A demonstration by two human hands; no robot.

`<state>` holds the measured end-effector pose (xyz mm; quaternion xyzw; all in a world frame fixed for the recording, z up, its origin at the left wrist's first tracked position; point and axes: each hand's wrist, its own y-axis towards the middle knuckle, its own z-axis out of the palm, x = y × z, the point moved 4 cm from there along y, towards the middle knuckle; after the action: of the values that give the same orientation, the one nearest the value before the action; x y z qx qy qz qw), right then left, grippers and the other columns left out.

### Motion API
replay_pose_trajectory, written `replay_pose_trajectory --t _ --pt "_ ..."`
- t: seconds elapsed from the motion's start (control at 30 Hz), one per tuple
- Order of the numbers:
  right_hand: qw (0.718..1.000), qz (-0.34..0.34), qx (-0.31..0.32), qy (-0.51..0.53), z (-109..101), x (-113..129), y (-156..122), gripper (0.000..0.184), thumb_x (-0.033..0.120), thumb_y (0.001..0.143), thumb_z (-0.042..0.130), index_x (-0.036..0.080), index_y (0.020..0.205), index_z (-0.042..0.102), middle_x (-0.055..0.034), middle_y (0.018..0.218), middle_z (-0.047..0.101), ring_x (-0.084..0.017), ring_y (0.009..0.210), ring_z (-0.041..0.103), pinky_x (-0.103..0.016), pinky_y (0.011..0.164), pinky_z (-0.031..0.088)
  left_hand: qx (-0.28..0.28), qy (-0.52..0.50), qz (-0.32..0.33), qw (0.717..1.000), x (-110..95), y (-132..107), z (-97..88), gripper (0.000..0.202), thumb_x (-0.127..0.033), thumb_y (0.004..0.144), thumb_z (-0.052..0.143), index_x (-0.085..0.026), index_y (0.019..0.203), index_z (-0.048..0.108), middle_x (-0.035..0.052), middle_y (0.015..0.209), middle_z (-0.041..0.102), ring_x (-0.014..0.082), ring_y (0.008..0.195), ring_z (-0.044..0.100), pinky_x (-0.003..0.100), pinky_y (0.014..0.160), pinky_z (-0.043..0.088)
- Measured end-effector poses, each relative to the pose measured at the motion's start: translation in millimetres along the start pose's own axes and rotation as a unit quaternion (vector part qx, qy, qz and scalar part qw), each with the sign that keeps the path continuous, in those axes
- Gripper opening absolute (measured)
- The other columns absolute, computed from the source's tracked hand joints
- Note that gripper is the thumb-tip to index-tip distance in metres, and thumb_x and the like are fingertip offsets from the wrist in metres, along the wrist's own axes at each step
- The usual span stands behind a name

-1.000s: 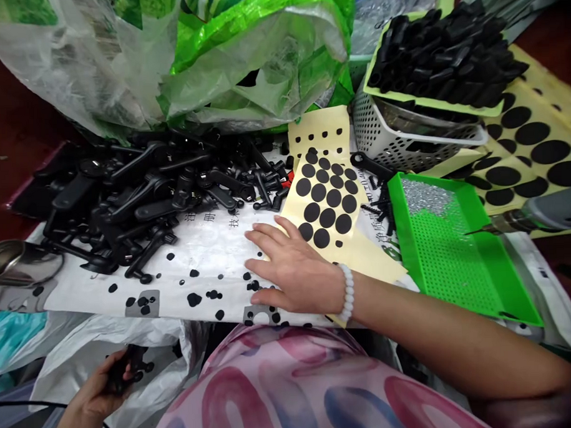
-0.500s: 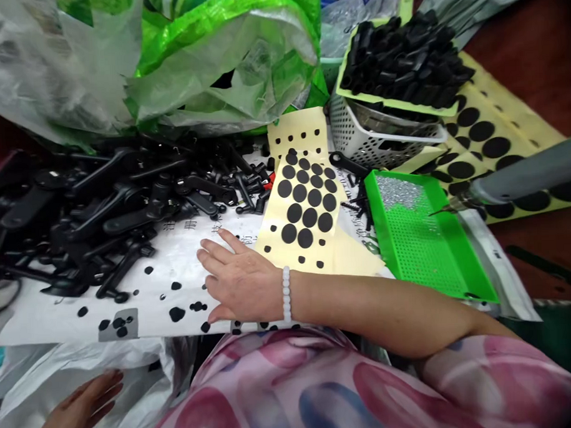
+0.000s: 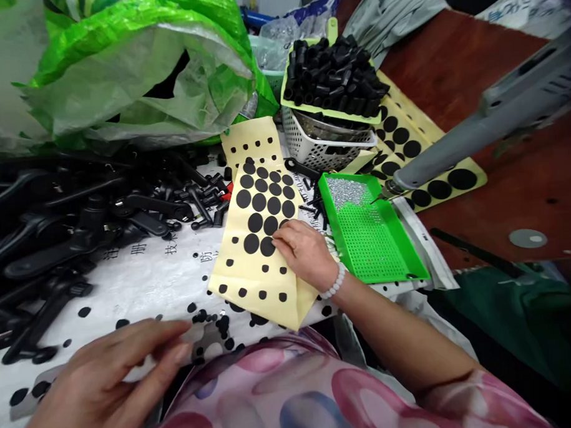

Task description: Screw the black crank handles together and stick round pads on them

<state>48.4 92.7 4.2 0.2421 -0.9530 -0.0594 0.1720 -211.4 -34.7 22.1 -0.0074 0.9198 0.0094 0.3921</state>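
A yellow backing sheet (image 3: 248,281) bears rows of black round stickers (image 3: 251,244) and lies partly past the table's front edge. My right hand (image 3: 308,250), with a pale bead bracelet at its wrist, reaches over the sheet's right side. Its thumb and fingers are pinched together at the edge of a black round sticker (image 3: 267,246) in the lowest row. At the lower left, my left hand (image 3: 117,370) hovers over the front of the white table cover. Its thumb and forefinger are apart, and I see nothing between them.
Black plastic arm-like parts (image 3: 80,227) are heaped on the left. A green tray (image 3: 375,242) of small metal pieces stands right, with a grey electric screwdriver (image 3: 452,146) above it. Black tubes (image 3: 334,75) fill a basket behind. A large green-and-clear bag (image 3: 144,69) sits at the back.
My right hand has moved from the white cover to the sticker sheet and pinched there. My left hand has risen from below the table edge. The sheet has come nearer. The view has shifted right.
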Motion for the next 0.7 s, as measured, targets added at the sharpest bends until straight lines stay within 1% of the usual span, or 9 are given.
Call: replay_pose_trajectory --t 0.03,0.07,0.13,0.17,0.23,0.33,0.43,0.5,0.7 --pt "1.0 0.002 0.002 -0.004 0.7 0.1 0.4 0.018 0.022 0.089 0.051 0.015 0.088 0.067 -0.007 0.087 0.063 -0.018 0.084 0.057 -0.031 0.078 0.046 0.023 0.036 0.101 0.994 -21.8 14.4 10.3 0.022 -0.04 0.074 0.067 -0.042 0.095 0.07 -0.0066 0.089 0.075 0.0228 0.075 0.069 0.033 0.068 0.058" --pt "1.0 0.005 0.004 -0.009 1.5 1.2 1.0 0.018 0.023 0.089 0.051 0.016 0.089 0.068 -0.0067 0.087 0.062 -0.018 0.084 0.057 -0.03 0.077 0.045 0.036 0.055 0.171 0.983 -38.6 27.4 21.2 0.026 -0.037 0.077 0.064 -0.036 0.103 0.068 -0.0023 0.098 0.074 0.0237 0.083 0.069 0.034 0.075 0.057" --pt "1.0 0.008 0.008 -0.023 3.2 4.9 1.7 0.018 0.025 0.089 0.052 0.017 0.091 0.068 -0.0071 0.088 0.061 -0.019 0.084 0.055 -0.031 0.075 0.043 0.058 0.102 0.282 0.952 -61.6 48.3 45.6 0.038 -0.039 0.083 0.057 -0.024 0.118 0.062 0.0081 0.12 0.066 0.0295 0.109 0.06 0.044 0.094 0.048" --pt "0.999 0.006 0.01 -0.032 4.1 7.1 1.6 0.018 0.025 0.089 0.052 0.017 0.092 0.068 -0.0078 0.088 0.06 -0.02 0.084 0.053 -0.032 0.075 0.042 0.078 0.143 0.303 0.939 -66.2 56.9 59.0 0.044 -0.039 0.084 0.055 -0.02 0.124 0.058 0.0117 0.131 0.058 0.0328 0.122 0.051 0.049 0.101 0.042" --pt "0.999 0.001 0.014 -0.048 5.6 11.2 0.8 0.022 0.025 0.09 0.048 0.016 0.094 0.068 -0.0098 0.09 0.059 -0.021 0.084 0.051 -0.035 0.074 0.039 0.108 0.204 0.308 0.923 -66.3 69.2 82.3 0.055 -0.042 0.085 0.053 -0.014 0.133 0.048 0.0162 0.143 0.045 0.0356 0.134 0.035 0.054 0.107 0.032" --pt "0.998 -0.006 0.02 -0.061 6.9 14.9 -0.9 0.025 0.024 0.092 0.044 0.015 0.095 0.067 -0.0107 0.089 0.058 -0.022 0.083 0.048 -0.037 0.075 0.034 0.13 0.239 0.274 0.922 -55.7 75.3 102.7 0.072 -0.048 0.085 0.05 -0.007 0.141 0.031 0.0213 0.149 0.033 0.0347 0.139 0.025 0.054 0.11 0.026" --pt "0.998 -0.005 0.028 -0.052 6.7 14.6 -0.5 0.023 0.024 0.09 0.047 0.016 0.092 0.068 -0.0089 0.089 0.058 -0.021 0.084 0.048 -0.036 0.077 0.032 0.14 0.236 0.257 0.927 -47.6 73.8 108.1 0.082 -0.052 0.086 0.046 -0.005 0.146 0.015 0.022 0.151 0.028 0.033 0.141 0.019 0.053 0.111 0.023" --pt "0.999 0.003 0.032 -0.041 6.1 12.6 1.3 0.02 0.024 0.089 0.05 0.017 0.09 0.068 -0.0076 0.088 0.059 -0.021 0.085 0.049 -0.036 0.078 0.032 0.141 0.233 0.254 0.928 -45.6 73.5 108.0 0.084 -0.052 0.086 0.045 -0.006 0.146 0.009 0.0215 0.151 0.028 0.0319 0.141 0.018 0.051 0.112 0.022" --pt "0.999 0.038 0.034 -0.013 5.4 6.0 11.2 0.012 0.024 0.086 0.056 0.017 0.081 0.064 -0.0028 0.082 0.06 -0.016 0.079 0.053 -0.032 0.079 0.031 0.134 0.227 0.263 0.928 -45.5 74.5 108.3 0.084 -0.052 0.085 0.047 -0.009 0.146 0.008 0.0215 0.15 0.031 0.0317 0.141 0.02 0.051 0.112 0.02"
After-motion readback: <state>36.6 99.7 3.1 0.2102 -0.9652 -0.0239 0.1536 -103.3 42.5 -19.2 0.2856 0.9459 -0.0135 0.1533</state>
